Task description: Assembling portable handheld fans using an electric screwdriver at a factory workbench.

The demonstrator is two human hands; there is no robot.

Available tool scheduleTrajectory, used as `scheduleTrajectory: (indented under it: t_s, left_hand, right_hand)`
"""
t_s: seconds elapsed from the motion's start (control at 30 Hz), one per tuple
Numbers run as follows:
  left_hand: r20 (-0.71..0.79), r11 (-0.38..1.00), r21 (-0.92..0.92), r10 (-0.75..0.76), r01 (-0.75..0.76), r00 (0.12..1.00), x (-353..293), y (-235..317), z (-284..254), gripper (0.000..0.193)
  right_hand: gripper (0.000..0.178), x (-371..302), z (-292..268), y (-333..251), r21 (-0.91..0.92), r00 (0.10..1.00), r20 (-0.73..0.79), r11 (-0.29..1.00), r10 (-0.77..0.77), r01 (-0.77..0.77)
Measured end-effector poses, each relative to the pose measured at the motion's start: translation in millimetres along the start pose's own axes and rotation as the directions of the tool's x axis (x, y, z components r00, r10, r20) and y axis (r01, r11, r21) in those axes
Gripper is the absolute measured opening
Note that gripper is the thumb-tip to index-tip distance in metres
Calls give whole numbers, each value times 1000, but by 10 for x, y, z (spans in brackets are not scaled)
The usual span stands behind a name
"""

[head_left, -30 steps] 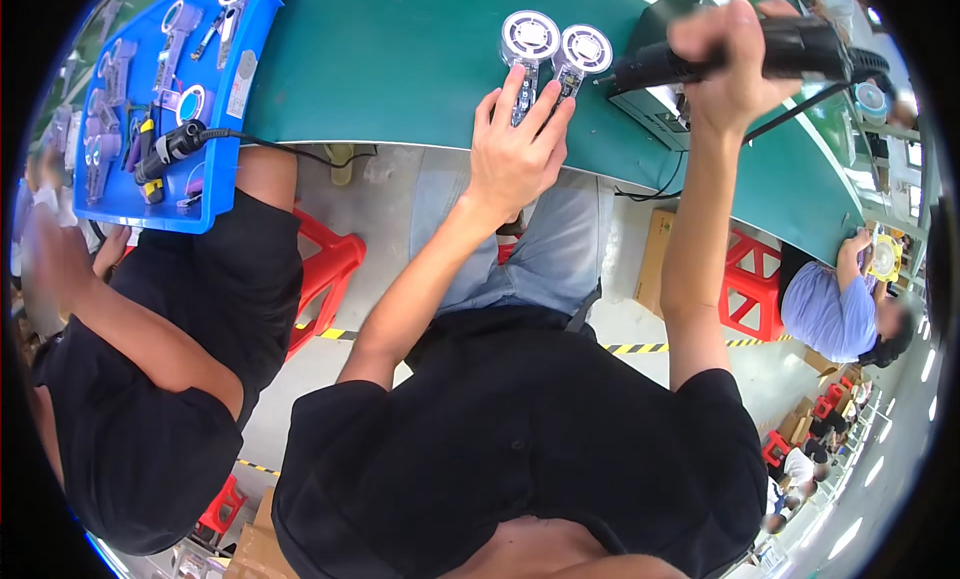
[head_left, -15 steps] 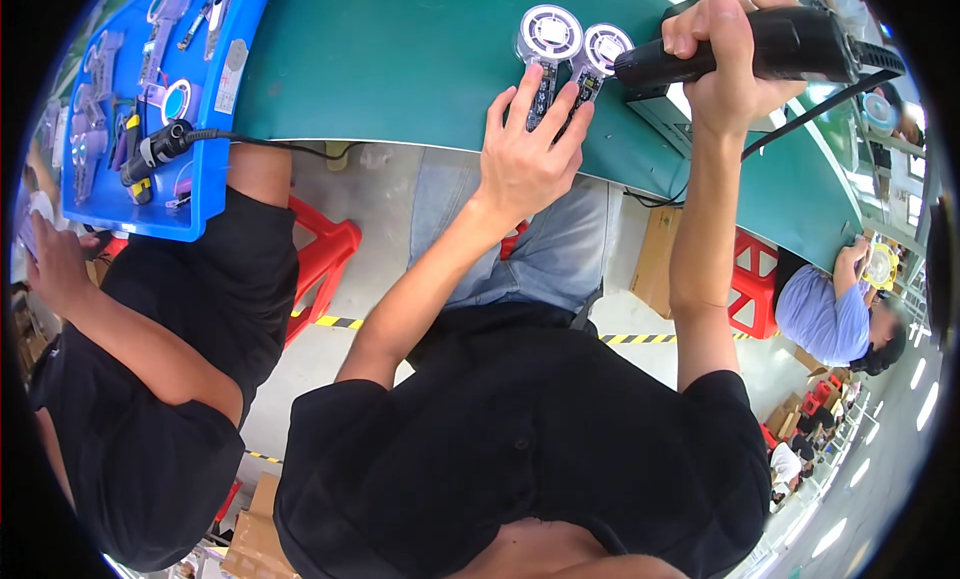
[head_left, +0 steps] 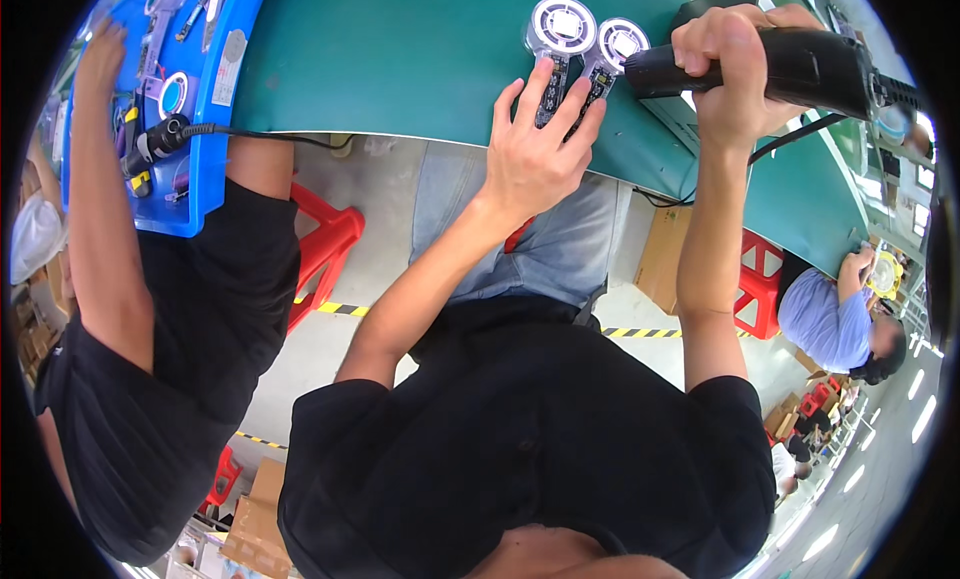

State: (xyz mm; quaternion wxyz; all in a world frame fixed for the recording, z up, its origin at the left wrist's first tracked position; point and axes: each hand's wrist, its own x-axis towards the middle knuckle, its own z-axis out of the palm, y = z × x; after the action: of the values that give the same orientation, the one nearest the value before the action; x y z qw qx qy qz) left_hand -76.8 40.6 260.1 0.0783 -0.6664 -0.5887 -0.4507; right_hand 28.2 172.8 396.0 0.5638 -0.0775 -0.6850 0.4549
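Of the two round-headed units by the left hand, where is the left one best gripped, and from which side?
The left unit is probably best pinched by its slim handle, from the person's near side: the handle points back toward the person, where the left hand is. Its wide, ringed head looks harder to span, and the second unit crowds its right side.

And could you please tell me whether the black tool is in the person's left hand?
No, the right hand grips the black tool; the left hand touches round-headed parts.
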Motion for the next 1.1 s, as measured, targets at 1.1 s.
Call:
scheduleTrajectory:
  t_s: [1.1]
  left_hand:
    - [31, 999, -33, 40, -39, 999, 6, -6, 3, 39]
  right_hand:
    - [18, 40, -786, -603, -185, 937, -344, 974, 58, -128]
